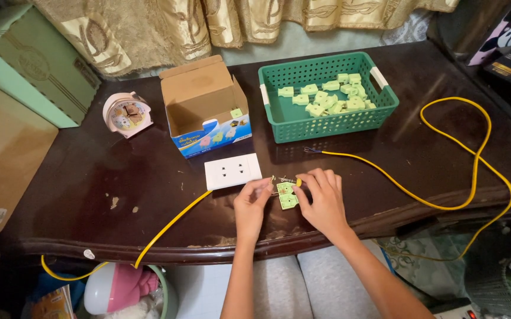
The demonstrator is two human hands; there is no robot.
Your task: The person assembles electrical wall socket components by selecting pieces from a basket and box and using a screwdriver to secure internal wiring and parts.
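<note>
Both my hands meet over a small light green plug body (288, 197) near the front edge of a dark wooden table (119, 177). My left hand (252, 204) pinches its left side. My right hand (320, 198) holds its right side and the end of a yellow wire (173, 221) whose bare strands lie at the plug. A white double wall socket plate (232, 171) lies just behind my left hand. Whether the wire is fixed into the plug is hidden by my fingers.
A green plastic basket (279, 121) with several light green plug parts stands at the back. An open cardboard box (205, 106) and a small pink alarm clock (127, 113) stand to its left. A second yellow wire (474, 171) loops across the right side.
</note>
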